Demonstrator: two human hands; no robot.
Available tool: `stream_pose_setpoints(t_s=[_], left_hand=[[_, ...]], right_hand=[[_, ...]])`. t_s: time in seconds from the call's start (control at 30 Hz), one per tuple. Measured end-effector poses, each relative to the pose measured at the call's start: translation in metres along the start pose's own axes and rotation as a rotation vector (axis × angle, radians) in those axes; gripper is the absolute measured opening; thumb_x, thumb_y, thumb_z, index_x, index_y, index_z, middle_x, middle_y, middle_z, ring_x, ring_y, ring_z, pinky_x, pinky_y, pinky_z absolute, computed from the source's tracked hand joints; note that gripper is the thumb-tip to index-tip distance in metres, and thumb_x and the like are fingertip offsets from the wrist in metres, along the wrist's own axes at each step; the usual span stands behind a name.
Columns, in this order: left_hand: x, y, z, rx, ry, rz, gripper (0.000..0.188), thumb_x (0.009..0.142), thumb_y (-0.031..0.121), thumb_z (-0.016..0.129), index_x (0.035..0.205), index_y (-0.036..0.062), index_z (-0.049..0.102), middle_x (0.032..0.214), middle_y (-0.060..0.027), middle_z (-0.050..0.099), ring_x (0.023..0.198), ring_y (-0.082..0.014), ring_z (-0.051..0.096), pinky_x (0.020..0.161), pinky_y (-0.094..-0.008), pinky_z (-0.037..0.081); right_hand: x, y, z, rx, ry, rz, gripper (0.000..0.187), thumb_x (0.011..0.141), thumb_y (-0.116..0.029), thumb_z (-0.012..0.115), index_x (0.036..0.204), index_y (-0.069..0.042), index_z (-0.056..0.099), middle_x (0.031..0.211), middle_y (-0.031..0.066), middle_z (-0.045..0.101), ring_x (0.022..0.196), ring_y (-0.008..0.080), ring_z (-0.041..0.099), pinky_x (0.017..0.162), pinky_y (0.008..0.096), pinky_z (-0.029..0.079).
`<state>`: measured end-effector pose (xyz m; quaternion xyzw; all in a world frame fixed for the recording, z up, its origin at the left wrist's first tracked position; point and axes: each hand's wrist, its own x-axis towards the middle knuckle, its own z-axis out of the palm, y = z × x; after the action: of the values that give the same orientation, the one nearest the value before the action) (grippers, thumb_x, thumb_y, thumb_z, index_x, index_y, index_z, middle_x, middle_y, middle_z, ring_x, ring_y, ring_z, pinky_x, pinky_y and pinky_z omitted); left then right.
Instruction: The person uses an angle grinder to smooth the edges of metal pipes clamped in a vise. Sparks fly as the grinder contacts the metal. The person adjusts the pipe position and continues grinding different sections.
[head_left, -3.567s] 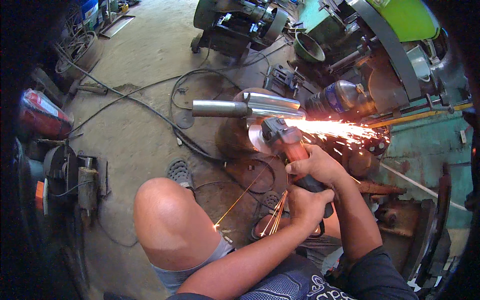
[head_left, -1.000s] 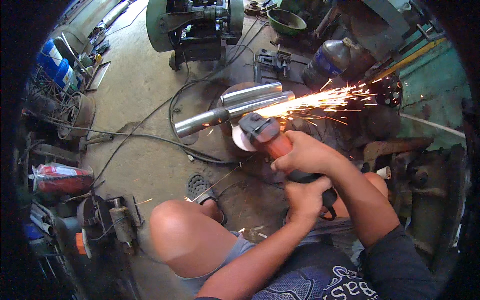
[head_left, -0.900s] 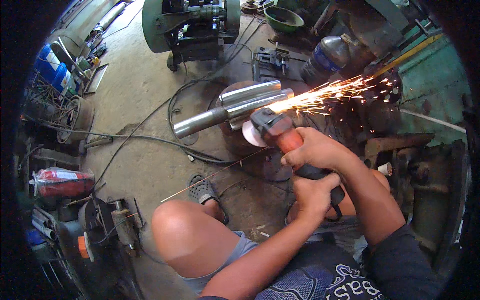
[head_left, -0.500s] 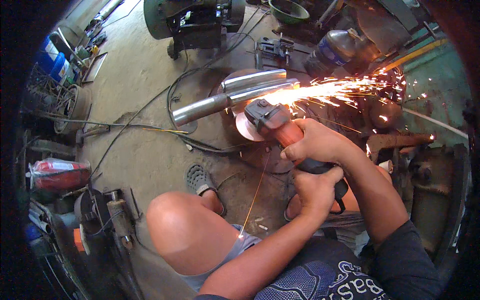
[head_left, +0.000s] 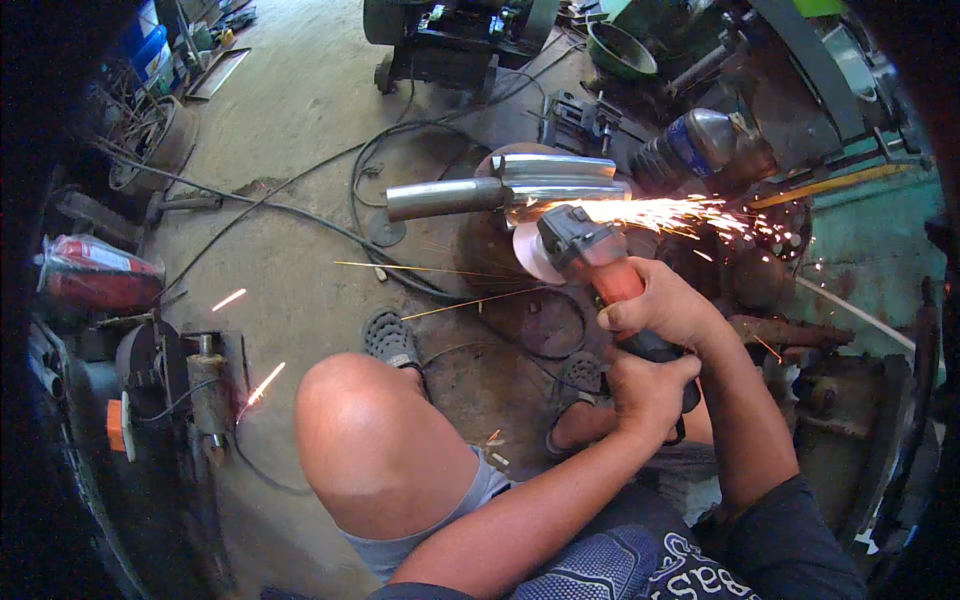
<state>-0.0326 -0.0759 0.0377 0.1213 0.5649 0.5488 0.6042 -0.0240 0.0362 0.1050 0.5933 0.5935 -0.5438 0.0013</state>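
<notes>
Both my hands hold a red and black angle grinder [head_left: 583,243]. My right hand [head_left: 668,308] wraps its red body just behind the head. Around the black rear handle, nearer my body, my left hand [head_left: 648,392] is closed. The grinder's disc [head_left: 534,252] meets the lower side of a shiny metal shaft [head_left: 560,180] with raised lengthwise ribs. A duller round end [head_left: 442,199] of the shaft points left. Bright sparks [head_left: 680,213] stream to the right from the contact, which glare and the grinder head partly hide. A dark round support beneath the shaft is mostly covered.
Black cables [head_left: 345,222] snake over the concrete floor. A large plastic bottle [head_left: 690,145] and a vise-like tool [head_left: 580,120] stand beyond the work. A heavy machine [head_left: 455,35] is at the far side, a green basin [head_left: 622,50] beside it. A red plastic-wrapped bundle [head_left: 100,272] lies left.
The view has shifted, so the shaft and grinder appear farther right. The shaft looks more level. The spark stream is shorter, and stray sparks now show at the left. Both hands keep their grip.
</notes>
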Motion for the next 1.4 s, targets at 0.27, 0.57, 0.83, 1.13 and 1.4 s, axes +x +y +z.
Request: stream_pose_setpoints(t_s=[0.27, 0.57, 0.83, 1.13, 1.4], left_hand=[[0.004, 0.012, -0.013, 0.048, -0.134, -0.101, 0.091, 0.063, 0.029, 0.089, 0.129, -0.0119, 0.043, 0.11, -0.0248, 0.069, 0.1, -0.0392, 0.071, 0.089, -0.0455, 0.057], [0.002, 0.006, 0.004, 0.033, -0.092, -0.099, 0.097, 0.062, 0.03, 0.09, 0.132, -0.0133, 0.039, 0.111, -0.0285, 0.067, 0.102, -0.0412, 0.071, 0.092, -0.0458, 0.056], [0.005, 0.012, -0.009, -0.008, -0.036, -0.059, 0.095, 0.061, 0.03, 0.091, 0.13, -0.0132, 0.043, 0.109, -0.0286, 0.068, 0.1, -0.0407, 0.071, 0.091, -0.0459, 0.057], [-0.002, 0.019, -0.004, 0.076, -0.089, -0.146, 0.09, 0.064, 0.028, 0.09, 0.128, -0.0133, 0.043, 0.11, -0.0278, 0.068, 0.102, -0.0399, 0.071, 0.092, -0.0451, 0.056], [0.003, 0.014, -0.008, -0.036, 0.018, -0.024, 0.083, 0.061, 0.023, 0.09, 0.125, -0.0087, 0.047, 0.106, -0.0194, 0.069, 0.098, -0.0326, 0.07, 0.089, -0.0418, 0.056]], right_hand=[[0.004, -0.013, 0.007, -0.081, -0.047, -0.027, 0.055, 0.07, -0.02, 0.087, 0.116, 0.004, 0.066, 0.099, 0.0062, 0.07, 0.086, 0.0155, 0.065, 0.081, 0.0339, 0.055], [-0.001, -0.008, -0.006, -0.174, 0.045, 0.003, 0.062, 0.069, -0.022, 0.089, 0.12, 0.003, 0.064, 0.099, 0.0077, 0.07, 0.086, 0.0164, 0.066, 0.082, 0.0339, 0.055], [0.007, -0.016, 0.005, -0.101, -0.05, -0.068, 0.06, 0.071, -0.019, 0.088, 0.12, 0.004, 0.063, 0.099, 0.007, 0.069, 0.083, 0.0159, 0.066, 0.077, 0.0343, 0.057], [-0.002, -0.011, -0.001, -0.079, 0.008, 0.028, 0.058, 0.071, -0.02, 0.086, 0.119, 0.002, 0.064, 0.098, 0.0064, 0.07, 0.084, 0.015, 0.065, 0.08, 0.0332, 0.054], [0.009, -0.021, 0.009, -0.172, -0.072, -0.062, 0.058, 0.071, -0.019, 0.085, 0.12, 0.003, 0.064, 0.099, 0.007, 0.07, 0.086, 0.0163, 0.066, 0.081, 0.0343, 0.055]])
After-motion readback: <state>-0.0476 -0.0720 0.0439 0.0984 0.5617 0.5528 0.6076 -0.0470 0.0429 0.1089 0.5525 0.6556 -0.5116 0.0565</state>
